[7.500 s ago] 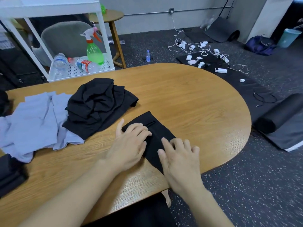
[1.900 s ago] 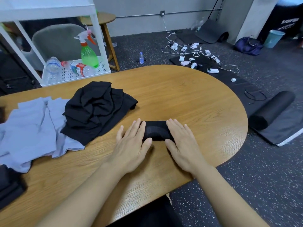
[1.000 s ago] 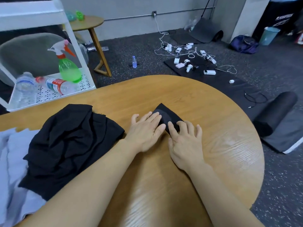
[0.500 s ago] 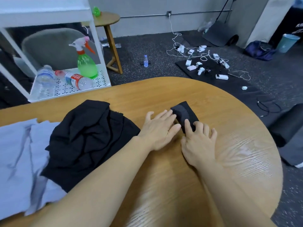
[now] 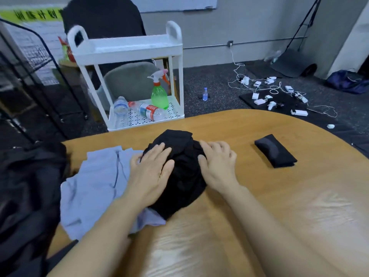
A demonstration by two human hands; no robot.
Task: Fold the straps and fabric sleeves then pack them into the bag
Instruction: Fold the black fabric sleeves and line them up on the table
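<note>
- At far left on the counter (image 5: 259,196) a dark bag (image 5: 26,196) slumps, as we judge it, with nothing packed yet.
- Beside it the pale blue fabric (image 5: 93,186) lies unfolded.
- Our left hand (image 5: 151,172) and right hand (image 5: 217,166) rest flat and open on the crumpled black pile (image 5: 183,176), gripping nothing.
- Well right, one folded black sleeve (image 5: 275,150) is done.
- We can read no label clearly; the yellow wall banner (image 5: 34,14) is blurred.

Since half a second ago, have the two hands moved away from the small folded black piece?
Yes. Both the left hand and the right hand have left the folded black piece and gone leftward along the wooden table onto the black fabric pile.
</note>
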